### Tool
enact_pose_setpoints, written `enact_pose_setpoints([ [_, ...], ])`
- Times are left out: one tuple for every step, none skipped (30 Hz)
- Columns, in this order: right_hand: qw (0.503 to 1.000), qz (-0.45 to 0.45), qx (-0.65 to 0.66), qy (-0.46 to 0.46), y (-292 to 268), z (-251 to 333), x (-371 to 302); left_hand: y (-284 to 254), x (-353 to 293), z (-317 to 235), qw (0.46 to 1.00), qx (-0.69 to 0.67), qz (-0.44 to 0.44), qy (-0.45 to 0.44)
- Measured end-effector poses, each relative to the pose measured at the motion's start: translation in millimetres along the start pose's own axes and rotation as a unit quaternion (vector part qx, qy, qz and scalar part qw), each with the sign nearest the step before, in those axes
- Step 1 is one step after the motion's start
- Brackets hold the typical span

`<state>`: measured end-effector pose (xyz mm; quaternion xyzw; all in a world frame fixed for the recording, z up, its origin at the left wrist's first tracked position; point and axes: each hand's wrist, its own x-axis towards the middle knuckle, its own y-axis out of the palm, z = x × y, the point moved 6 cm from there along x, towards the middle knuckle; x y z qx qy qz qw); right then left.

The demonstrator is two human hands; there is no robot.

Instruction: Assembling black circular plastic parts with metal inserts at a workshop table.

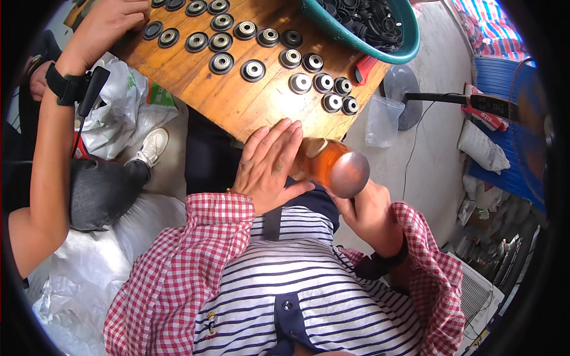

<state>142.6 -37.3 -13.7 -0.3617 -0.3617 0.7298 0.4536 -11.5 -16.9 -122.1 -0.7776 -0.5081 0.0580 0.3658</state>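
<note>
My left hand [270,163] lies at the near edge of the wooden table [196,89], fingers stretched out and nothing gripped. Its fingertips are beside an amber, see-through cylinder [323,160] with a round, dull grey metal end [349,174]. My right hand [371,216] is closed around the lower side of this cylinder, partly hidden behind the metal end. What kind of thing it is I cannot tell. On the tabletop lie several black round caps with metal bearings [253,70] set in their centres, spread in loose rows.
A teal basin [409,50] full of black caps stands at the table's far right, with a red-and-black object [363,70] beside it. Another person's hand [122,21] rests at the far left. A dark pole [457,99] crosses at right; white sacks [133,237] lie at left.
</note>
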Motion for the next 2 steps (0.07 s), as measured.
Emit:
enact_pose_setpoints([
  [0.996,0.064,0.050,0.045,3.4,-5.5,3.1,-1.7,-2.7,-1.2,1.000,-0.010,0.017,-0.016],
  [0.984,0.125,0.091,0.091,8.3,-15.1,3.0,3.0,-1.5,0.4,1.000,-0.014,0.022,-0.018],
])
